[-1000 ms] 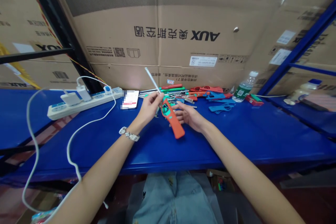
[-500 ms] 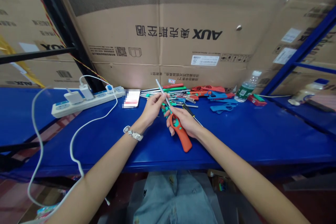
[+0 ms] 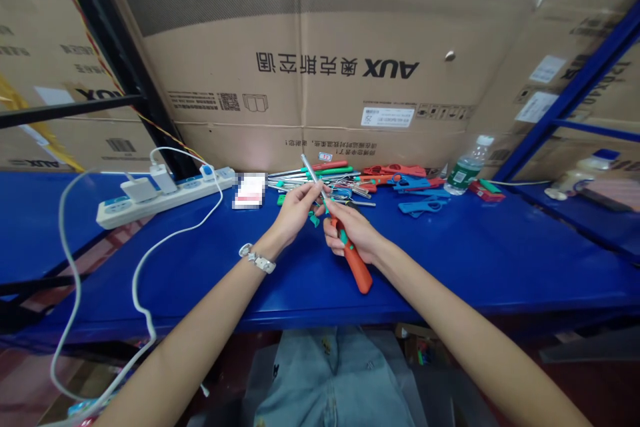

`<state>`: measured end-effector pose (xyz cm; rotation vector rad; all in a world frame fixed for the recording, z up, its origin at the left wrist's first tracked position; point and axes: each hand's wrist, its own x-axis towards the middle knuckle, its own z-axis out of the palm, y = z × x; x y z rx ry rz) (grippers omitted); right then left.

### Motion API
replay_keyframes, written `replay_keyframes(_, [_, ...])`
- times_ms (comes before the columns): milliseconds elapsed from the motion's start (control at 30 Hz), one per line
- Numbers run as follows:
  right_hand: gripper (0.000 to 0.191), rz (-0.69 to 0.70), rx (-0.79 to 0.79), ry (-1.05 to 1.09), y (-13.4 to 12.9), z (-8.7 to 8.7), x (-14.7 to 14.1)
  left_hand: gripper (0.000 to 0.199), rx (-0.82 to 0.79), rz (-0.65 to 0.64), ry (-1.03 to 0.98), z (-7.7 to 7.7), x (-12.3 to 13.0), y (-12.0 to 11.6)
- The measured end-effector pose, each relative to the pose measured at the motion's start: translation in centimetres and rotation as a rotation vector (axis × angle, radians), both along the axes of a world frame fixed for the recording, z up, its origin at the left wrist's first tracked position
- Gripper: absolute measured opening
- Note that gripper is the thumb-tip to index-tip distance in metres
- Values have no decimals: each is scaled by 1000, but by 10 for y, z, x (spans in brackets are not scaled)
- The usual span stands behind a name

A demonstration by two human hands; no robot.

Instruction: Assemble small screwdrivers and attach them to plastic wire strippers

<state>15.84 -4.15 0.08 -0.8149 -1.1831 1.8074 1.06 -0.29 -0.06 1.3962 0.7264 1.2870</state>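
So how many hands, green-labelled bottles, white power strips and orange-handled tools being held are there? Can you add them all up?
Hands: 2, left hand and right hand
Held orange-handled tool: 1
Green-labelled bottle: 1
White power strip: 1
Total: 5

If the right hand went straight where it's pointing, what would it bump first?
Probably the left hand, which pinches the metal rod just ahead of the right hand. They look close, but one view leaves depth unclear.
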Motion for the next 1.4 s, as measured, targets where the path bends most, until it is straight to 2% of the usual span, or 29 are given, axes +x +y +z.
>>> replay_keyframes(133, [51,-39,-73,20,3,2,1,47,-32,-138,80,-5,1,-2])
replay_keyframes(233, [50,-20,-72,68,5,0,2,45,-64,-172,24,-7,1,-1])
replay_keyframes(333, [40,34,-18,97,4,-5,3,37,-130,-66,-174,-2,0,3])
replay_keyframes(433, [36,125,28,49,3,-8,3,28,-186,98,-440,10,-5,7])
replay_keyframes(500, [35,158,43,10,2,-10,1,27,-210,154,-559,20,-7,9])
replay_keyframes(600, [37,132,63,-22,3,-11,-3,33,-245,145,-695,31,-3,9])
replay_keyframes(733, [36,89,48,-54,5,-14,-8,36,-339,149,-824,38,8,13])
replay_keyframes(800, [35,65,44,-58,5,-14,-7,33,-372,164,-849,40,12,15])
replay_keyframes(933, [36,9,47,-55,4,-14,-4,33,-506,44,-752,45,12,19])
replay_keyframes(1000, [38,2,49,-59,4,-14,-5,38,-536,37,-715,49,12,20])
replay_keyframes(1200, [37,-13,72,-62,6,-14,-13,39,-414,258,-755,50,27,25])
replay_keyframes(1267, [35,-24,73,-63,7,-14,-12,39,-392,276,-755,49,31,27])
replay_keyframes(1333, [34,-28,74,-56,8,-12,-9,41,-377,230,-754,50,30,29])
replay_keyframes(1400, [35,-32,75,-43,8,-11,-5,42,-397,118,-721,53,25,30])
